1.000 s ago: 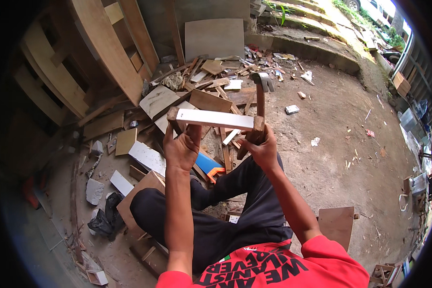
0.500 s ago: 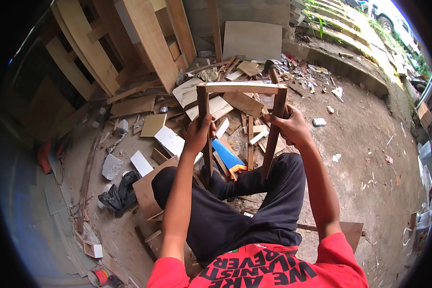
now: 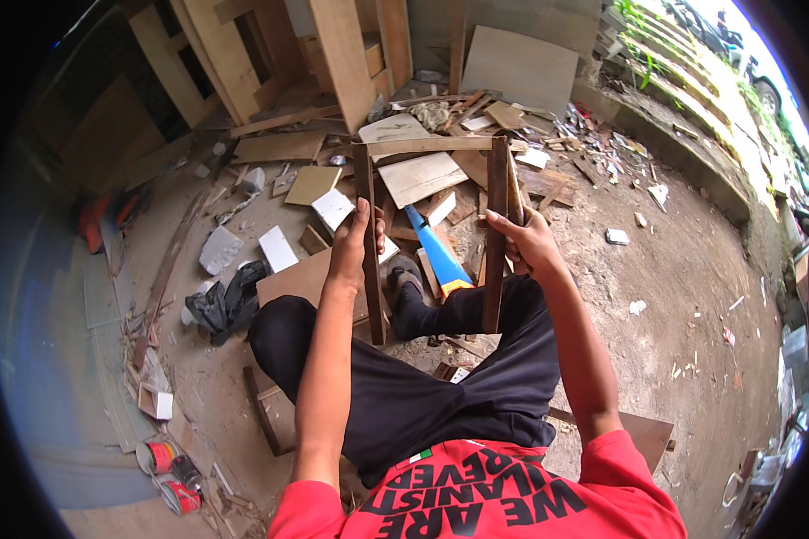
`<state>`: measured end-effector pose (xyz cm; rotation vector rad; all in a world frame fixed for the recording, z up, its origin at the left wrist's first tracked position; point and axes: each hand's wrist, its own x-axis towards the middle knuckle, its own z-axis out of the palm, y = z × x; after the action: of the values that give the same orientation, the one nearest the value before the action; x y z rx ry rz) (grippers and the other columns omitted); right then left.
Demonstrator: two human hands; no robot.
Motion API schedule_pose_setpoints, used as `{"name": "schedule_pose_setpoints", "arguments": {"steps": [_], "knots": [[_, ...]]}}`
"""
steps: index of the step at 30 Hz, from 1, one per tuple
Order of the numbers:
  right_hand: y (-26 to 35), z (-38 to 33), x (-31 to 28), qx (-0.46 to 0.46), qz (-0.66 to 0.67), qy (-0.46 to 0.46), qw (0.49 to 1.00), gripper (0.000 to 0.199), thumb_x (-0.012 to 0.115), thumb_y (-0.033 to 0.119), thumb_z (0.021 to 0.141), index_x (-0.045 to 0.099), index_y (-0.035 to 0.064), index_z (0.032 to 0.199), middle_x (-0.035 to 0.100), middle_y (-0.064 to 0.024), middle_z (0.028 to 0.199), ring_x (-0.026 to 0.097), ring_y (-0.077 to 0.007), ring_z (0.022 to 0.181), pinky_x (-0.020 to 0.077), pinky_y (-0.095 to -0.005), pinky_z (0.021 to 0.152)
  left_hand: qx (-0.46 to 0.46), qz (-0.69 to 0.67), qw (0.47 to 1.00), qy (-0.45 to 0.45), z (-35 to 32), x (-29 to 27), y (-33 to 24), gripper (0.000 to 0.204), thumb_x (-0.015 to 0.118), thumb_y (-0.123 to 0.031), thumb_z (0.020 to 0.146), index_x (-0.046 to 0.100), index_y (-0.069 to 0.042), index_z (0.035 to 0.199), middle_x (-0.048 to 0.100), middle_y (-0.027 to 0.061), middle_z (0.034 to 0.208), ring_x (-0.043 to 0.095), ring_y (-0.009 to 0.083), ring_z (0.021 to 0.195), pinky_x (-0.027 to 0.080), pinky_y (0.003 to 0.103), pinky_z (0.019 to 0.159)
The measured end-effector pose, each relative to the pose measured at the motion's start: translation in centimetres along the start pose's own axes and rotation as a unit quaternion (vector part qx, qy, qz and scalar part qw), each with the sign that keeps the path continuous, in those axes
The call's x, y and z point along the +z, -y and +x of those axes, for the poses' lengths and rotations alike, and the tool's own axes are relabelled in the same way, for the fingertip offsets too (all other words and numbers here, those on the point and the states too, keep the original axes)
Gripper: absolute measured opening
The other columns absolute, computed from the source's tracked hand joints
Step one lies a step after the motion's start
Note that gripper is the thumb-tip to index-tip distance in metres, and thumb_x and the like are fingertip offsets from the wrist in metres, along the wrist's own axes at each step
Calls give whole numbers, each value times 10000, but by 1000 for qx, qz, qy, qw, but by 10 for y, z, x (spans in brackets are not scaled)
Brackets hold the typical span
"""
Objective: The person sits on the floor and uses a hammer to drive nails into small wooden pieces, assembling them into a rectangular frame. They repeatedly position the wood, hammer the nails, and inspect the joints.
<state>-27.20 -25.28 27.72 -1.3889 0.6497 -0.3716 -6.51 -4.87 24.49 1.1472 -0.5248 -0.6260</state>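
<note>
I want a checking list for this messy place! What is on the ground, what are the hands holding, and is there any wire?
Surface: bare dirt ground, littered with chips.
Job's things: wooden frame, two dark uprights joined by a pale top bar, held up over the lap.
Clutter: wood offcuts, blue-handled tool, black bag, paint tins.
Grippers: left hand grips the left upright; right hand grips the right upright.
Cables: nothing seen.
Surroundings: leaning planks, flat board, concrete kerb, vehicles beyond.
</note>
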Motion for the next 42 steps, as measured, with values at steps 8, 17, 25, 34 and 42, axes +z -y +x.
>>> {"name": "schedule_pose_setpoints", "arguments": {"steps": [8,17,25,34,42], "knots": [[-12,11,62,-179,9,124,976,437,799,134,831,557,-18,1162,628,-19,822,538,-50,581,421,-214,490,243,121,962,-37,-52,-56,-44,563,656,-559,891,571,-27,1053,567,28,824,556,126,744,467,271,706],[-7,-12,108,-238,-20,180,954,429,784,165,855,554,-9,1172,570,3,766,486,-60,595,384,-238,525,316,134,928,-144,-103,-64,-108,331,730,-347,901,609,-39,910,565,5,736,513,104,650,407,255,615],[4,-9,126,-136,-17,200,970,343,768,270,876,605,-3,1006,464,57,550,380,-50,388,270,-251,335,204,143,934,-257,-112,-72,-120,497,608,-532,939,582,-37,979,610,63,886,590,94,731,490,244,593],[-48,40,186,-18,-132,217,967,375,768,356,859,642,3,840,497,-3,574,416,-85,422,295,-273,376,41,321,856,-403,-152,-154,-1,375,650,-309,935,669,56,1014,717,139,901,640,177,824,487,359,753],[-80,59,250,43,-200,202,958,478,829,411,781,557,39,654,488,-36,535,401,-114,371,226,-281,332,19,339,796,-501,-158,-212,25,402,668,-359,897,672,44,899,690,260,864,680,394,826,505,438,733]]}}
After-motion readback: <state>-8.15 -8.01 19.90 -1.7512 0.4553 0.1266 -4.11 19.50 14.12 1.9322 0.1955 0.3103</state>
